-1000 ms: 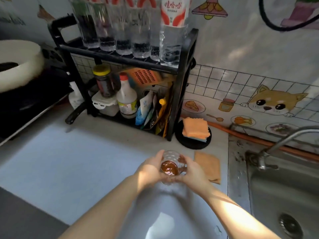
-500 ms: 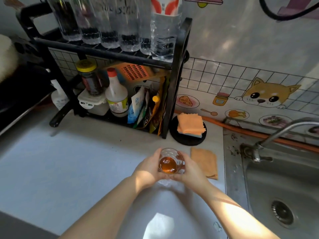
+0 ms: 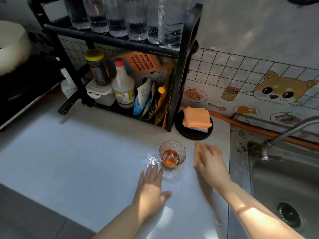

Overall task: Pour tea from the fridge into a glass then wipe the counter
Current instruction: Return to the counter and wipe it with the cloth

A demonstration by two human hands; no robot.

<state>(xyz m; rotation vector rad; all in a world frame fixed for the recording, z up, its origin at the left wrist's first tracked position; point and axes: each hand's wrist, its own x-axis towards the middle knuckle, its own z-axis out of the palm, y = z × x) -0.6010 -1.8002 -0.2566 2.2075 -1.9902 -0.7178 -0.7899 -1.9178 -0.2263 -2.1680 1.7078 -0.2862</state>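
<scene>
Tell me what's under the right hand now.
An orange cloth lies flat on the counter under the right hand, right of the glass of tea. Only its far-left corner and left edge show; the rest is covered by the hand.

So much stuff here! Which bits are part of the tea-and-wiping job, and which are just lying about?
Part of the job: glass of tea, orange cloth under the right hand, counter, left hand.

Just lying about: rack, water bottles, stacked cloths, sink, tap.
</scene>
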